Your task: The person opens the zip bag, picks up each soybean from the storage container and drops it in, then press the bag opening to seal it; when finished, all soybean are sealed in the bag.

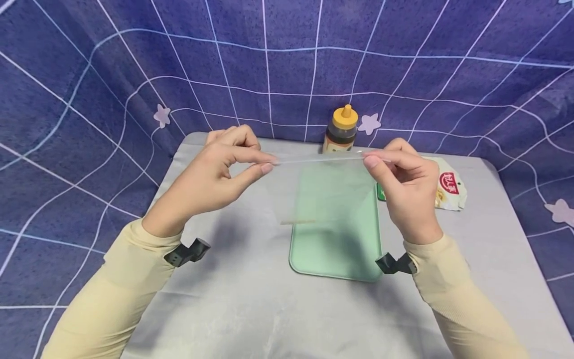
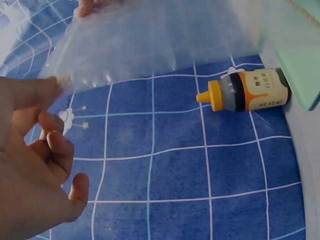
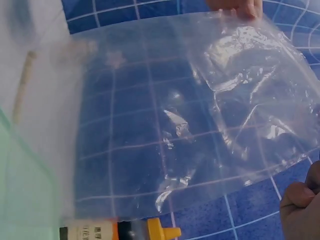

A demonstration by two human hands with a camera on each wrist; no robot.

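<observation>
A clear plastic bag (image 1: 323, 187) is stretched by its upper edge between both hands, above the table. My left hand (image 1: 219, 174) pinches the left end of that edge between thumb and index finger; the other fingers are loosely bent in the left wrist view. At the right end, my right hand (image 1: 405, 187) pinches the same edge with thumb and forefinger. Creases and shine show on the bag (image 3: 150, 120) in the right wrist view. Below and partly behind it lies a light green tray (image 1: 336, 257). A thin tan strip (image 1: 298, 222) shows near the bag's lower end; whether it belongs to the bag I cannot tell.
Behind the tray stands a squeeze bottle (image 1: 343, 129) with a yellow cap and dark contents. A white and green packet (image 1: 450, 184) with a red label lies right of the tray, partly hidden by the right hand. A blue gridded cloth (image 1: 287, 70) hangs behind the grey-covered table (image 1: 233, 299).
</observation>
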